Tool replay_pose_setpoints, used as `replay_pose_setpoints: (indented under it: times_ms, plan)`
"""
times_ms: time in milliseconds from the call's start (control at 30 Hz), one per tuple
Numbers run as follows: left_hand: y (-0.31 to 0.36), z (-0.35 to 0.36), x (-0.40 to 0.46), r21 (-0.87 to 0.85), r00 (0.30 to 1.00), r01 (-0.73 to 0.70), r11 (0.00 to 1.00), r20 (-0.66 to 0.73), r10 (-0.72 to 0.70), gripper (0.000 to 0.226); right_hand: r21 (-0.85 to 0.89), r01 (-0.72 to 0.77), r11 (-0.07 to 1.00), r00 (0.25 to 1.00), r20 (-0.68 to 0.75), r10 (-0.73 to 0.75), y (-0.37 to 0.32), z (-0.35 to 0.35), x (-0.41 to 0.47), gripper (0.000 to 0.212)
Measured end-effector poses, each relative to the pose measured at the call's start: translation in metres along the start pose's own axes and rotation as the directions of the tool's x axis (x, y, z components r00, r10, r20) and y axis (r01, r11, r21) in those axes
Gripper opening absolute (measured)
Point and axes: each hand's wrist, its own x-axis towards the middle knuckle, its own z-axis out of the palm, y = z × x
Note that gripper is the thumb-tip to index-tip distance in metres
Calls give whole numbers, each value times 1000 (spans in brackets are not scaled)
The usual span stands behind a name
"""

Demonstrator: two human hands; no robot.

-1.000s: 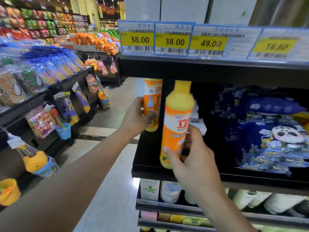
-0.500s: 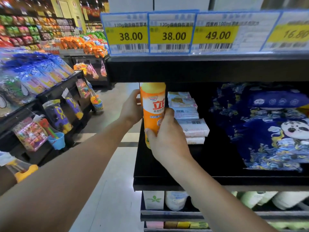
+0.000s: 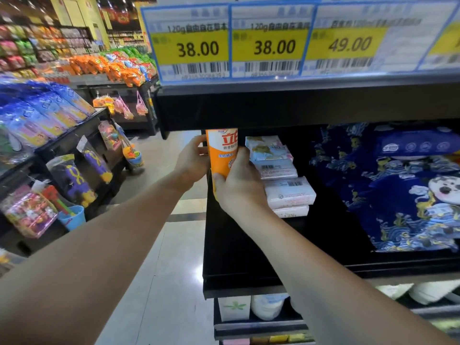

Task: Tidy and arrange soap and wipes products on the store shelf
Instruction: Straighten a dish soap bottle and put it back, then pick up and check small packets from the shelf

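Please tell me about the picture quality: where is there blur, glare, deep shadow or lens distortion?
Head view: the price tags are softly blurred, small print unreadable; the floor shows a bright glare patch; the shelf interior is dark, hiding the orange bottle top; wide-angle distortion bends the shelf edges.

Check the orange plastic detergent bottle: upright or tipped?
Upright. The orange plastic detergent bottle stands vertical at the black shelf's left end; its top is hidden.
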Motion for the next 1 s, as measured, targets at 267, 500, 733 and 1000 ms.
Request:
replay_pose_setpoints:
  times_ms: [267, 500, 733, 1000]
  plan:
    - [-30, -16, -32, -166, 979, 194, 967, -35, -203, 52, 21, -24, 999, 999, -20, 25, -10, 13, 33, 61]
    - [-16, -12, -82, -50, 988, 146, 988, -39, -148, 51, 11, -34, 999, 998, -58, 35, -17, 16, 41, 58]
    - [-5, -5, -130, 148, 1000, 1, 989, 18, -3, 39, -44, 2, 999, 999, 48, 0, -24, -15, 12, 61]
    - [6, 28, -196, 433, 969, -240, 869, 56, 240, 35, -156, 330, 931, 917, -184, -355, 70, -117, -62, 32]
